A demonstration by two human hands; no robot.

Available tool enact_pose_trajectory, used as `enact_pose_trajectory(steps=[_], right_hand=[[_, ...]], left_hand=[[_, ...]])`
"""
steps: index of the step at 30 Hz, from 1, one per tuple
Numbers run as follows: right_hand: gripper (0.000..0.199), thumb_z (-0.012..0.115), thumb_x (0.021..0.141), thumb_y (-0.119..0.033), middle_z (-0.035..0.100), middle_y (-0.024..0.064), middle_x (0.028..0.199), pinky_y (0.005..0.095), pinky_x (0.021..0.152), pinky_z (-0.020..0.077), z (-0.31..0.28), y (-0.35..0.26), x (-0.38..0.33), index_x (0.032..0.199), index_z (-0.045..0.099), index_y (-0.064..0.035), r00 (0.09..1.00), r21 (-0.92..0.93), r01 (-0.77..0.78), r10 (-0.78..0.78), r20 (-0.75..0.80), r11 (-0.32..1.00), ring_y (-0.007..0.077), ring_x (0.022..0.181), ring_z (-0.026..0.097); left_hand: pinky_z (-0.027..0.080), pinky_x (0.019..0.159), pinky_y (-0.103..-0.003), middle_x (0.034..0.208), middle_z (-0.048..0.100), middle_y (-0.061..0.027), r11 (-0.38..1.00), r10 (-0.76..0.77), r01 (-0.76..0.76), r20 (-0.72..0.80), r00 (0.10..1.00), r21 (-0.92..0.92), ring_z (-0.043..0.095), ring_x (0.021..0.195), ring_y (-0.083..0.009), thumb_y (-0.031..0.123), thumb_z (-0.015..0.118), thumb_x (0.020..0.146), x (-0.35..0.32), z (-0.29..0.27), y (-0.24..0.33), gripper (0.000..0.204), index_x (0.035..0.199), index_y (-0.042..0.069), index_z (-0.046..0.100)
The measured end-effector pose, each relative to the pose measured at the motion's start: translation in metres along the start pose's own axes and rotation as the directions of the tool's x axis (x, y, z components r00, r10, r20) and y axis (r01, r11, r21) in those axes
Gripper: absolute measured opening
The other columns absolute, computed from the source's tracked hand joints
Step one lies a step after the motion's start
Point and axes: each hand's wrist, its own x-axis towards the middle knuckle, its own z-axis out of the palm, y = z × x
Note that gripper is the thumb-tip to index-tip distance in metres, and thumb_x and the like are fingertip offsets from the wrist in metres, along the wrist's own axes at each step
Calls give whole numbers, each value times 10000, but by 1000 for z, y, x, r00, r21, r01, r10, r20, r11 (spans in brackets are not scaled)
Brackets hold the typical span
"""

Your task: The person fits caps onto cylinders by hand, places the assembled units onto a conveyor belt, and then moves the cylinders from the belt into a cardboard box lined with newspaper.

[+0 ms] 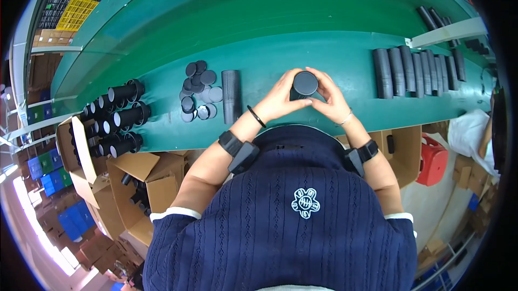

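A black cylinder (306,84) with a round, flat cap on top stands upright on the green worktable or just above it; its foot is hidden. From the left, my left hand (280,98) curls around it, while my right hand (331,100) wraps it from the right. The fingertips nearly meet behind it and the thumbs in front. Left of my hands lies a black tube (231,96) with a finely dotted surface. Beyond that tube is a loose heap of round black discs (208,78), some of them shiny.
Several black tubes (406,69) lie side by side on the worktable (264,53) at the right. Black cylinders with pale ends (128,117) are stacked at the left. Open cardboard boxes (154,191) stand below the front edge, and a red plastic stool (433,161) is at the right.
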Motion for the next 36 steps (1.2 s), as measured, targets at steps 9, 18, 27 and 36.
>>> enact_pose_trajectory(steps=[9, 18, 27, 36], right_hand=[[664, 766, 694, -118, 570, 125, 1120, 338, 897, 468, 10, -24, 0, 1297, 495, -52, 984, -432, 154, -177, -13, 888, 282, 1049, 573], [1052, 866, 558, -269, 481, 143, 1315, 388, 1052, 347, -2, -7, -4, 1435, 311, -95, 999, -196, 43, -49, -24, 980, 275, 1264, 438], [779, 795, 635, -134, 575, 152, 1048, 361, 801, 476, -77, -32, -30, 1285, 369, -90, 835, -393, -320, 60, -548, 862, 237, 954, 576], [762, 778, 626, -193, 542, 223, 1183, 418, 914, 453, -290, -26, -83, 1310, 446, -132, 428, -520, -798, -321, -845, 304, 383, 1065, 539]], left_hand=[[457, 944, -381, 1244, 503, -189, 996, 19, -26, 71, 997, 89, 509, 1174, -316, 122, 770, 696, -3, -4, -4, 713, 1299, 22, 404], [477, 935, -361, 1224, 526, -120, 950, -135, 150, 72, 988, -275, 516, 1168, -229, 67, 763, 735, -2, -3, 8, 670, 1302, 25, 408], [447, 883, -437, 1224, 463, -233, 521, -24, 303, -341, 940, 798, 481, 1084, -394, 398, 758, 715, -15, -54, -5, 796, 1342, 81, 384], [508, 797, -376, 1013, 614, -213, 704, -477, 596, -366, 799, 386, 638, 874, -335, 104, 736, 699, -49, -84, -61, 986, 1449, 10, 102]])
